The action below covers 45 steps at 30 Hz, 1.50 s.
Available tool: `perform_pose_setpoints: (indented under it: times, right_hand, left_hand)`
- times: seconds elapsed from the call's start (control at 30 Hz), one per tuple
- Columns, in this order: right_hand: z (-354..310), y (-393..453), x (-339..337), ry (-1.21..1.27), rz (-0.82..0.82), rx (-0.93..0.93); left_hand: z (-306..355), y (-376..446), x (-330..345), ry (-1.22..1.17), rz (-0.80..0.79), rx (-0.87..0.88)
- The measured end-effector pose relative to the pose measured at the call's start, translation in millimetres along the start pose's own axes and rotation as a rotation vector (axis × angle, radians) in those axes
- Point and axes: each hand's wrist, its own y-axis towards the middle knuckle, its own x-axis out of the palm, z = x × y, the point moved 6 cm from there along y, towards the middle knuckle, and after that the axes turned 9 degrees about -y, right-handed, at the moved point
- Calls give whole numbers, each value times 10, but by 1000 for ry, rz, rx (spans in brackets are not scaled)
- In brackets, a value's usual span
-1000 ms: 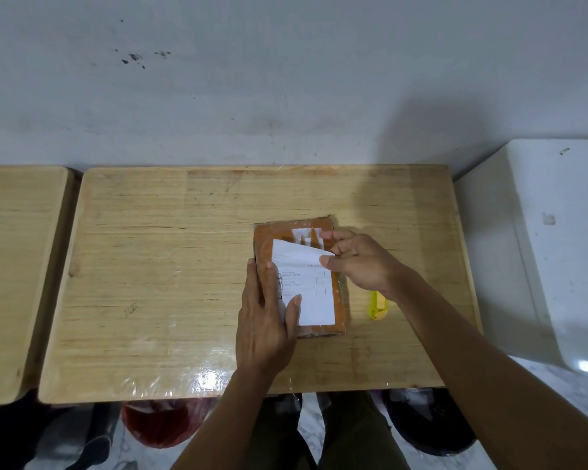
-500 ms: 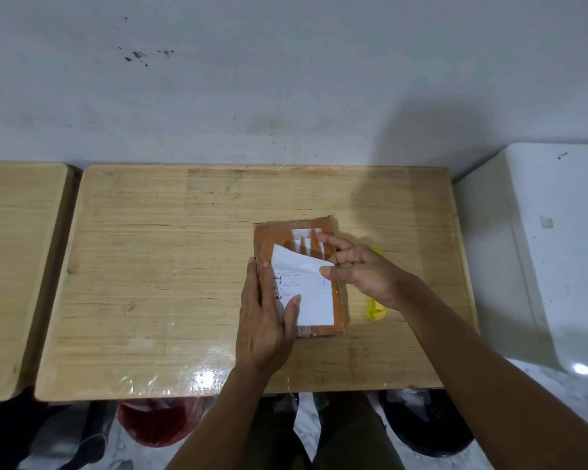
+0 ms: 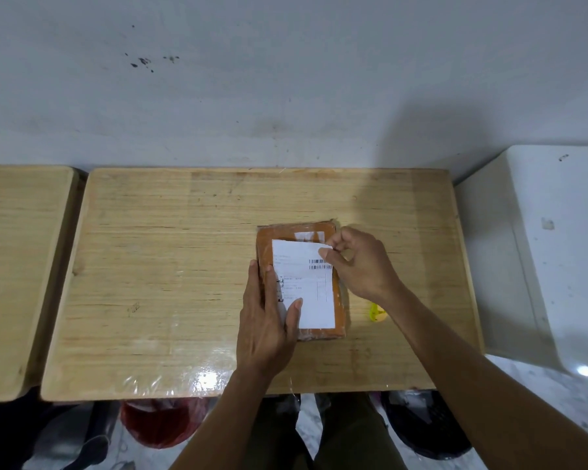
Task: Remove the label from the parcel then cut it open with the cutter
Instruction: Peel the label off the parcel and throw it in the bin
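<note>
An orange parcel (image 3: 264,244) wrapped in clear film lies on the wooden table (image 3: 167,266), right of centre. A white label (image 3: 314,293) with barcodes covers most of its top; white tape scraps show above the label's far edge. My left hand (image 3: 265,327) presses flat on the parcel's left side, fingers straight, thumb on the label's near left part. My right hand (image 3: 360,262) pinches the label's far right corner between thumb and curled fingers. A yellow cutter (image 3: 375,313) lies on the table just right of the parcel, partly hidden behind my right forearm.
A second wooden table (image 3: 21,266) stands to the left across a narrow gap. A white box-like unit (image 3: 550,249) stands at the right. The grey wall runs right behind the tables. Dark and red bins sit on the floor below the front edge.
The label's far part was folded down toward me with its blank back showing; now it lies out flat toward the far edge, barcodes visible. My right hand moved away with the corner.
</note>
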Motion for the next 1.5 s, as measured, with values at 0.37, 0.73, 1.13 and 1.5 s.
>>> perform_pose_setpoints:
  times: [0.37,0.73,1.13,1.5]
  right_hand:
    - [22,-28,119,-247,-45,-104]
    - [-70,-96,157,-473,-109,-297]
    - [-60,-76,267,-163,-509,-140]
    - [-215,-200,312,213,-630,-10]
  left_hand:
    - [25,-1,-15,-18,12,22]
    - [18,18,-26,1,12,40]
    - [7,45,-49,-51,34,44]
    - [-37,40,-51,-151,-33,-101]
